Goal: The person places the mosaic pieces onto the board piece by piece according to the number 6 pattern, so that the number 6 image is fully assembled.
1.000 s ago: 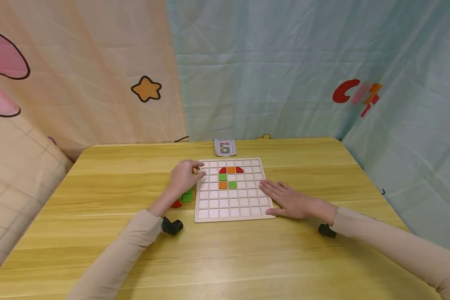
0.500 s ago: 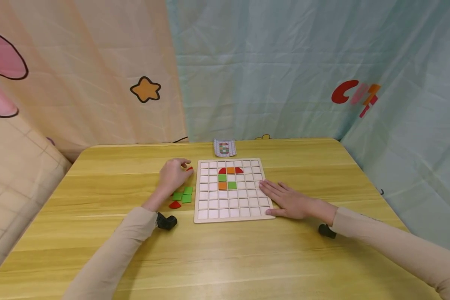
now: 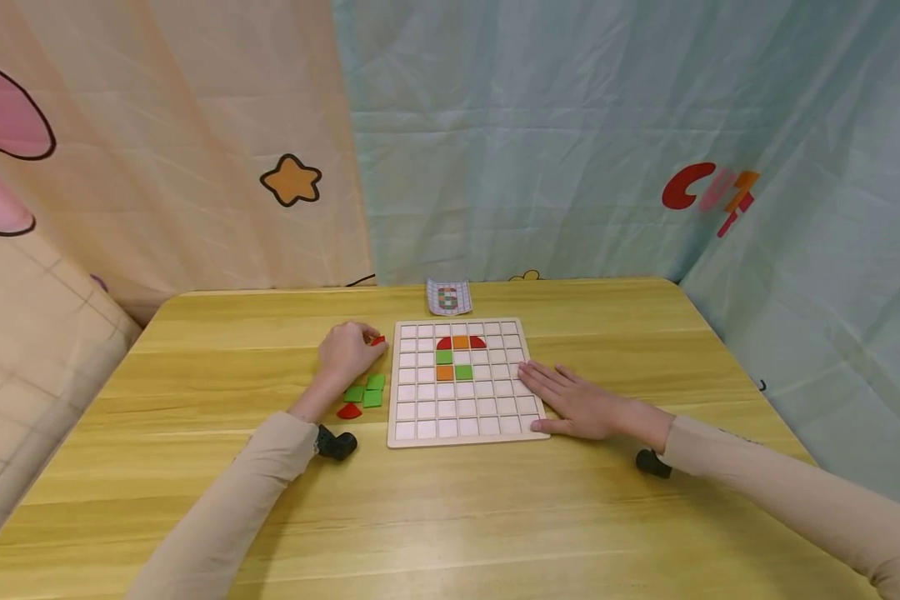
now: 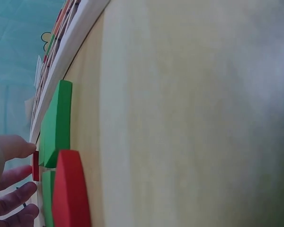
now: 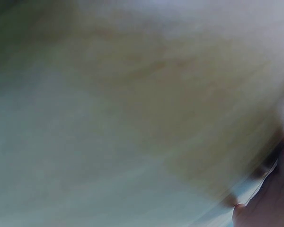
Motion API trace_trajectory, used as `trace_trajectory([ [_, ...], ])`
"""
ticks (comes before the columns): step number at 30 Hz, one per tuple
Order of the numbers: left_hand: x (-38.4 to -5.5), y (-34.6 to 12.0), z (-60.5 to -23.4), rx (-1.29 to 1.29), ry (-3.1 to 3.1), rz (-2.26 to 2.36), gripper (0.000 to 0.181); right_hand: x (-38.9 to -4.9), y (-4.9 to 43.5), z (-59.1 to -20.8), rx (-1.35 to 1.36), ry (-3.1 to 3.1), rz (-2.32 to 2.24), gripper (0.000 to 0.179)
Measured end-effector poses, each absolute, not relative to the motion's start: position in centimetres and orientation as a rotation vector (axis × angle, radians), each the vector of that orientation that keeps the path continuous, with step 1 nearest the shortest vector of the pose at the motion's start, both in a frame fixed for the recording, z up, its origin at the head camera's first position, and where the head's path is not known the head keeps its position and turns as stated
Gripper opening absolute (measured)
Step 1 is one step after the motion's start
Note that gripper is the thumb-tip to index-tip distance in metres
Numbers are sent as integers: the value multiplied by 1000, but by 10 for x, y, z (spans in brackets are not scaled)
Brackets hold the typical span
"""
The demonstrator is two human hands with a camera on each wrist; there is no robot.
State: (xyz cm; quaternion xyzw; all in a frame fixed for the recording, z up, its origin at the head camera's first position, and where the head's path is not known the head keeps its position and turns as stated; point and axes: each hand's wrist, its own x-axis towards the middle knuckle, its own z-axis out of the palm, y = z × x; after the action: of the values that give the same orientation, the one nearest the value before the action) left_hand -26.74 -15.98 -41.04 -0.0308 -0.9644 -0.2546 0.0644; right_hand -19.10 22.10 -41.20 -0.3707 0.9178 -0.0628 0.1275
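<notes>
To the left of the wooden grid board (image 3: 468, 444), my left hand (image 3: 347, 352) pinches a small red tile (image 3: 378, 340) between thumb and fingers. In the left wrist view the red tile (image 4: 35, 165) shows edge-on at the fingertips. Several green square tiles (image 3: 373, 398) and a red quarter-round tile (image 3: 349, 411) lie just below this hand. On the board sit red rounded tiles, orange squares and green squares in the upper middle cells. My right hand (image 3: 579, 404) lies with fingers extended on the board's right edge; its wrist view is mostly blurred table.
Behind the board, a small pattern card (image 3: 448, 297) with a coloured figure on a grid lies near the back edge of the wooden table (image 3: 450, 517). A printed curtain (image 3: 540, 150) hangs behind. Dark wrist devices (image 3: 336, 444) sit under both forearms.
My left hand has moved from the board's upper left edge leftward to the red tile, and its fingers have closed on it. The right hand has stayed in place.
</notes>
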Motion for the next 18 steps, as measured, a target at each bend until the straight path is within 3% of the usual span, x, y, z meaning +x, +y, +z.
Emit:
trace_trajectory([
  [18,-268,-176,-410,-314,-3020,-871,34,-191,221,-413,-1062,2663,-154,81],
])
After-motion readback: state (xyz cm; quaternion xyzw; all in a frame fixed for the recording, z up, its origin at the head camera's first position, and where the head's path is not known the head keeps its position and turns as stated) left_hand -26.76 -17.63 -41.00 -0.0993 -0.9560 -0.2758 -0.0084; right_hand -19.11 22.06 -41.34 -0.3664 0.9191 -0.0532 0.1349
